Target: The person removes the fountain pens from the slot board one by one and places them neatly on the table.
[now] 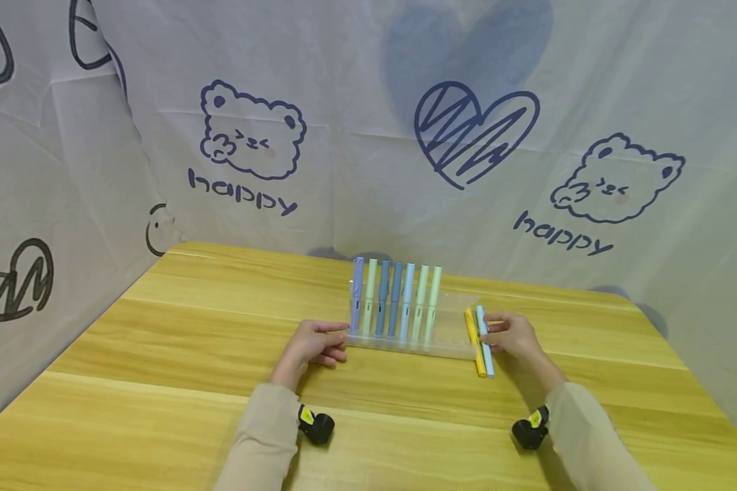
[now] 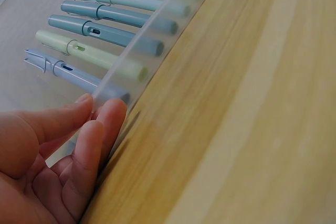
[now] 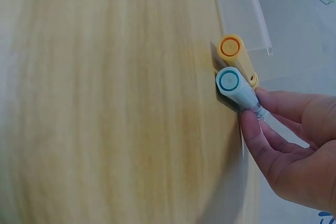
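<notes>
A clear plastic pen stand (image 1: pixel 448 351) holds several capped pens side by side: a lavender pen (image 1: pixel 357 293), pale green ones, two dark blue ones and a light blue pen (image 1: pixel 408 300). At the stand's left end my left hand (image 2: pixel 58 156) pinches its front corner between thumb and fingers. My right hand (image 1: pixel 514 335) pinches another light blue pen (image 3: pixel 239 87) between thumb and fingers, by the stand's right end. Between that pen and the stand lies a yellow pen (image 1: pixel 475 344), right alongside the light blue one. Both pens show their round ends in the right wrist view.
The stand sits toward the back of a wood-grain table (image 1: pixel 190 409). Behind it hangs a pale cloth (image 1: pixel 356 170) printed with bears, a heart and lettering. A small black camera (image 1: pixel 316 428) is worn on each wrist.
</notes>
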Tool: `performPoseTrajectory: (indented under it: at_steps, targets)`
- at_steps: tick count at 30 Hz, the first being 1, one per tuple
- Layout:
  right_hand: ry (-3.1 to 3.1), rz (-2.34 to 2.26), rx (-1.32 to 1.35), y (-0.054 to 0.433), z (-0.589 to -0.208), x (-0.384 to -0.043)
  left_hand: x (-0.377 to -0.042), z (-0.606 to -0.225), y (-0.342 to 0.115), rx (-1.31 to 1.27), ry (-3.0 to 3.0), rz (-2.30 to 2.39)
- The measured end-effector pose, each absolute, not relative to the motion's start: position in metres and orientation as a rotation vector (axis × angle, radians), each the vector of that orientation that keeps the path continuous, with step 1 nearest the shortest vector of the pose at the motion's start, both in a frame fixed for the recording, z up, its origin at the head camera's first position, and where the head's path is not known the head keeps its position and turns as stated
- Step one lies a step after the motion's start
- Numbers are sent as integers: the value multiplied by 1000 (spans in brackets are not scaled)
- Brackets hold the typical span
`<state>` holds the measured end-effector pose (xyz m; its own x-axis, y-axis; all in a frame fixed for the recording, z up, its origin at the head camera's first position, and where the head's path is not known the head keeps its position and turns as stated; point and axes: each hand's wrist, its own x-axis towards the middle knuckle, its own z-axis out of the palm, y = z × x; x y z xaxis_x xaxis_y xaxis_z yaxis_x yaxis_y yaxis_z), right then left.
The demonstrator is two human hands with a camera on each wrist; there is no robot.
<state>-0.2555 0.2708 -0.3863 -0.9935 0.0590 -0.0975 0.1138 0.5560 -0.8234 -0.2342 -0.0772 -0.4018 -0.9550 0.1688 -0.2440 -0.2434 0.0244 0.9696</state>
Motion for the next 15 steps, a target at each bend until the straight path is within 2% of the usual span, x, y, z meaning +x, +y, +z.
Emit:
performPoseTrajectory:
  at_steps: [15]
  targets:
    - [2724, -1432, 132, 272, -388, -255, -235, -403, -77, -91, 2009, 2013]
